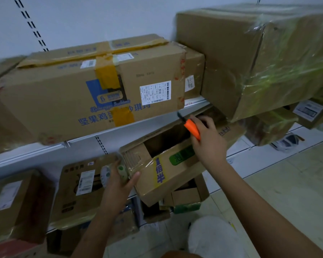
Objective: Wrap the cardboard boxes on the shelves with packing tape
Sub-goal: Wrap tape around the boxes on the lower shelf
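Below the upper shelf, the left hand (117, 180) is clasping a clear packing-tape roll (122, 173) against the tilted brown cardboard box (168, 175) to steady it, while the right hand (206, 135) is clutching an orange-handled utility knife (192, 128), likely for cutting tape.

Beside the long blue-printed cardboard box (93, 94), the film-wrapped brown carton (259, 58) blurs (right edge cropped); label text unreadable.

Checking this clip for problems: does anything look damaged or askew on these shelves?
Yes. The open box between the hands sits tilted, jutting off the lower shelf, its flap up. The left hand holds a tape roll against it; the right hand holds an orange cutter.
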Demonstrator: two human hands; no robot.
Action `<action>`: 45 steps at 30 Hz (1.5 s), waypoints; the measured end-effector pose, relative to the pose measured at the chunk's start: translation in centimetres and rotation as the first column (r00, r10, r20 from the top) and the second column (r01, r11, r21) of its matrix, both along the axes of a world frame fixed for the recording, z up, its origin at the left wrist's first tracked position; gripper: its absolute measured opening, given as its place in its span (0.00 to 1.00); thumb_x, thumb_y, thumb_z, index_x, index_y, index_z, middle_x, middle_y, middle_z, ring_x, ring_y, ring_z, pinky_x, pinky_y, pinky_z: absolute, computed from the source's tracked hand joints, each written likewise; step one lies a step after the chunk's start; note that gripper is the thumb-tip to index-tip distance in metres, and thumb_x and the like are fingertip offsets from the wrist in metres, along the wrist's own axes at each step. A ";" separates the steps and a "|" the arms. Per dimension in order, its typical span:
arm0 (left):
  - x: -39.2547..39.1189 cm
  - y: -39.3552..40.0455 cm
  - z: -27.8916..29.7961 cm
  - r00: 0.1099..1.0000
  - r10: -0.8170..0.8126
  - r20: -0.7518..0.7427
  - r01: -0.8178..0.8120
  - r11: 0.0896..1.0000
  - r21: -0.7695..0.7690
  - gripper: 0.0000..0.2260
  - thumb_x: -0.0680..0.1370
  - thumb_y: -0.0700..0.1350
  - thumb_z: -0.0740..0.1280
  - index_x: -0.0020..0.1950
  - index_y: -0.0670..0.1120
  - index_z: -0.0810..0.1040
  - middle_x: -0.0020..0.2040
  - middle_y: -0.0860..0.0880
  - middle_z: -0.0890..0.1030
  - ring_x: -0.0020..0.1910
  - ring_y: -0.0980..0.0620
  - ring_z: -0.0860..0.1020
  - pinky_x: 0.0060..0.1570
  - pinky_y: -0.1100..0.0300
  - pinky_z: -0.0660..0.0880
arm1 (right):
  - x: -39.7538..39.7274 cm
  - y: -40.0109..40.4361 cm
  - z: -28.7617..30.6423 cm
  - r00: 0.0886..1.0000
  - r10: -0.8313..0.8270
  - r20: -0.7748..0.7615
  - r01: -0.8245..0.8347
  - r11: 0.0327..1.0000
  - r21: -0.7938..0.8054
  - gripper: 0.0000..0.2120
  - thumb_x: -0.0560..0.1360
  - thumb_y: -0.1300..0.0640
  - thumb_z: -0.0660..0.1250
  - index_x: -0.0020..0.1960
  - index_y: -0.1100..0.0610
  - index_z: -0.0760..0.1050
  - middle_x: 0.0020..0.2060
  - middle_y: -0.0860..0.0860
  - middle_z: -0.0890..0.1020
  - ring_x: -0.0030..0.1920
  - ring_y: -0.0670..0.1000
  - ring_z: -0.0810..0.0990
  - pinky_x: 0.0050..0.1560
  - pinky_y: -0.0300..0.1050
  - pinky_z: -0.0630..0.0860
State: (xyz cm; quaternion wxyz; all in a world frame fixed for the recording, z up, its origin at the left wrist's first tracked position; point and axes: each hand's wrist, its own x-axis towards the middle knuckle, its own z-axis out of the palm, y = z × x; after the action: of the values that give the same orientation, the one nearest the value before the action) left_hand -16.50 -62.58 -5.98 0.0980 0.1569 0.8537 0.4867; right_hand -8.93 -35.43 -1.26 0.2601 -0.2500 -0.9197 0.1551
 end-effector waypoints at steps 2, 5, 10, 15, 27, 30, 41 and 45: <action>-0.2 -0.1 0.0 1.000 -0.004 0.002 0.005 1.000 -0.012 0.28 0.75 0.53 0.72 0.71 0.57 0.64 0.59 0.61 0.76 0.59 0.55 0.77 0.60 0.52 0.75 | -1.6 1.3 0.3 0.987 0.115 0.114 -0.128 0.986 0.111 0.29 0.79 0.47 0.64 0.78 0.44 0.60 0.78 0.48 0.57 0.41 0.47 0.76 0.29 0.38 0.68; -0.8 0.0 0.2 0.999 0.048 0.015 -0.048 0.999 -0.010 0.32 0.71 0.58 0.72 0.71 0.53 0.65 0.62 0.53 0.78 0.61 0.51 0.78 0.61 0.47 0.76 | -2.2 2.0 -1.2 0.918 0.166 0.361 -0.231 0.962 0.144 0.28 0.80 0.38 0.57 0.77 0.43 0.58 0.79 0.45 0.57 0.50 0.52 0.83 0.39 0.45 0.79; -1.8 -0.1 0.4 0.992 0.107 0.070 -0.097 0.987 -0.131 0.43 0.64 0.66 0.77 0.71 0.47 0.66 0.65 0.47 0.76 0.63 0.45 0.77 0.61 0.42 0.77 | -2.3 1.6 -2.1 0.872 0.082 0.483 -0.220 0.946 0.236 0.43 0.73 0.23 0.47 0.80 0.46 0.53 0.80 0.46 0.54 0.50 0.52 0.83 0.36 0.42 0.75; 0.3 -1.3 5.0 0.935 0.271 -0.229 -0.313 0.934 -0.173 0.23 0.77 0.52 0.71 0.69 0.47 0.70 0.62 0.43 0.77 0.58 0.43 0.78 0.57 0.47 0.76 | -3.7 1.2 -1.8 0.857 0.133 0.498 -0.235 0.961 0.148 0.43 0.74 0.25 0.50 0.80 0.51 0.53 0.80 0.53 0.53 0.58 0.56 0.81 0.42 0.47 0.78; -0.7 5.8 8.4 0.680 -0.553 0.481 0.288 0.805 0.519 0.12 0.81 0.40 0.61 0.62 0.37 0.77 0.33 0.47 0.77 0.27 0.52 0.76 0.30 0.61 0.76 | 0.8 -0.7 -2.8 0.917 0.318 0.240 -0.239 0.921 -0.307 0.28 0.81 0.50 0.62 0.79 0.47 0.59 0.79 0.50 0.57 0.61 0.55 0.78 0.53 0.42 0.73; -1.0 7.4 5.9 0.621 -0.575 0.532 0.156 0.756 0.636 0.13 0.81 0.43 0.60 0.60 0.38 0.78 0.33 0.44 0.74 0.25 0.51 0.71 0.28 0.60 0.74 | 2.1 -0.6 -2.9 0.944 0.311 0.110 -0.222 0.846 -0.484 0.20 0.81 0.50 0.62 0.73 0.44 0.67 0.57 0.54 0.82 0.44 0.48 0.78 0.42 0.40 0.67; -0.7 8.6 3.5 0.675 -0.476 0.563 -0.052 0.731 0.681 0.13 0.84 0.42 0.56 0.54 0.35 0.77 0.30 0.42 0.74 0.23 0.51 0.70 0.28 0.59 0.73 | -4.6 -0.4 15.0 0.876 0.345 -0.337 -0.314 0.938 0.146 0.22 0.83 0.54 0.57 0.76 0.56 0.60 0.61 0.56 0.66 0.44 0.52 0.73 0.42 0.47 0.71; -1.1 8.6 3.8 0.679 -0.450 0.580 -0.100 0.726 0.680 0.14 0.84 0.42 0.57 0.53 0.36 0.79 0.30 0.42 0.74 0.23 0.51 0.70 0.30 0.58 0.73 | -11.7 -0.3 20.5 0.939 0.301 -0.164 -0.173 0.828 0.533 0.24 0.82 0.56 0.59 0.77 0.53 0.62 0.62 0.59 0.73 0.55 0.59 0.75 0.50 0.51 0.68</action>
State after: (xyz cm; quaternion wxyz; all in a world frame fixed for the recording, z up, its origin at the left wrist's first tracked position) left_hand -17.61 -53.93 -2.17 0.4076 0.0674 0.4941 0.7649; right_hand -20.60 -35.73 19.29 0.4049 -0.0344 -0.9131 -0.0338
